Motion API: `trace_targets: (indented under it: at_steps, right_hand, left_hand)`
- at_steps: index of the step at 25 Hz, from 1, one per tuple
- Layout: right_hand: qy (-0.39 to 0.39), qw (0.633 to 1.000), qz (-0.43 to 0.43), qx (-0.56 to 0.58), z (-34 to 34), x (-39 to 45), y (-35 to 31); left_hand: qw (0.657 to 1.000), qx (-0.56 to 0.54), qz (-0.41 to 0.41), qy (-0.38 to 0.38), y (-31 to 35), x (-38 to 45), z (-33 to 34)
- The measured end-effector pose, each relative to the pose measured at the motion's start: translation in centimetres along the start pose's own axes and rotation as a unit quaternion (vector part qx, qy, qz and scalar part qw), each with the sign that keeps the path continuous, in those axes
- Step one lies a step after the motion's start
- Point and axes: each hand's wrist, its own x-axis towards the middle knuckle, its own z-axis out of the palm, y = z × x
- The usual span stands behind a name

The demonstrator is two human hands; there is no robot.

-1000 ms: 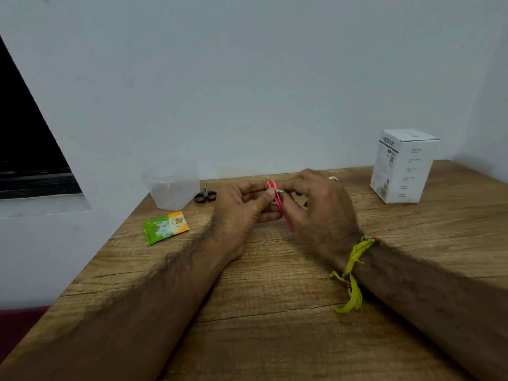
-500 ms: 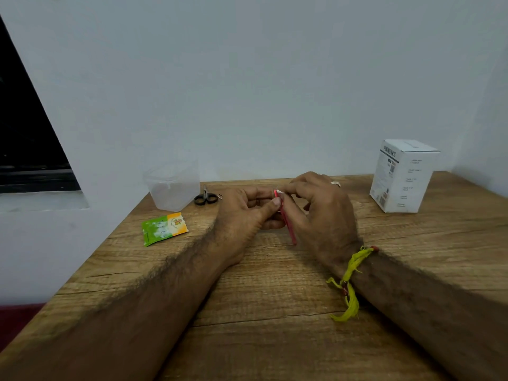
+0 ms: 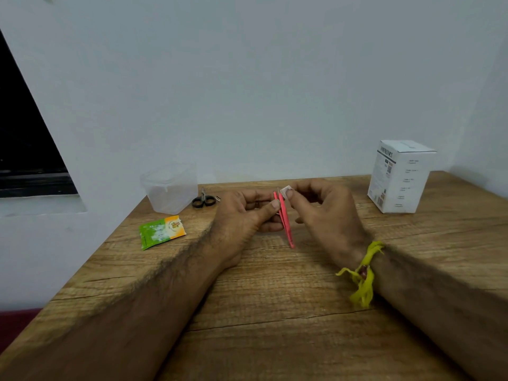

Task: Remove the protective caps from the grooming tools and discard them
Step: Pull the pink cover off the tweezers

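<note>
Pink tweezers (image 3: pixel 286 226) stand tilted over the middle of the wooden table (image 3: pixel 275 312), tips pointing up. My left hand (image 3: pixel 242 215) pinches them near the upper end between thumb and fingers. My right hand (image 3: pixel 324 213) pinches a small clear cap (image 3: pixel 286 191) just to the right of the tweezer tips, apart from them. Small black-handled scissors (image 3: pixel 203 200) lie at the back of the table, left of my hands. A tiny pale piece (image 3: pixel 218 198) lies beside the scissors; what it is cannot be told.
A translucent plastic container (image 3: pixel 170 188) stands at the back left corner by the wall. A green and orange sachet (image 3: pixel 160 233) lies near the left edge. A white cardboard box (image 3: pixel 400 176) stands at the back right. A yellow thread band circles my right wrist.
My right hand has drawn away to the right with the cap, which now sits off the tweezer tips. The tweezers' two pink arms show apart. The left hand keeps its hold.
</note>
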Motion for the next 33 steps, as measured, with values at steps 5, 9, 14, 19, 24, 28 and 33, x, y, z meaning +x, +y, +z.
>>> trace_targets:
  at_steps: [5, 9, 14, 19, 24, 28, 33]
  right_hand:
    - [-0.055, 0.968, 0.187, 0.157, -0.2, 0.4, -0.5]
    - [-0.083, 0.955, 0.224, 0.173, -0.2, 0.6, -0.8]
    - [-0.126, 0.938, 0.253, 0.201, -0.3, 0.8, -1.0]
    - [-0.111, 0.944, 0.263, 0.164, 0.0, 0.6, -1.0]
    - [-0.106, 0.943, 0.268, 0.167, -0.4, 0.8, -1.0]
    - [-0.128, 0.941, 0.265, 0.168, -0.5, 0.9, -1.0]
    - [-0.138, 0.941, 0.265, 0.158, -0.8, 1.0, -1.1]
  left_hand:
    - [1.000, -0.006, -0.010, -0.012, 0.1, -0.1, 0.2]
    - [1.000, -0.004, -0.021, -0.012, 0.0, 0.0, 0.2]
    - [0.999, 0.001, -0.029, -0.024, 0.5, -0.3, 0.0]
    - [1.000, 0.001, -0.019, -0.006, 0.8, -0.5, 0.3]
    - [0.999, 0.052, 0.011, 0.005, 1.1, -0.8, 1.0]
    - [0.998, 0.064, 0.014, 0.009, 1.5, -1.0, 1.4]
    - [0.998, 0.065, 0.011, 0.021, 1.8, -1.1, 1.4]
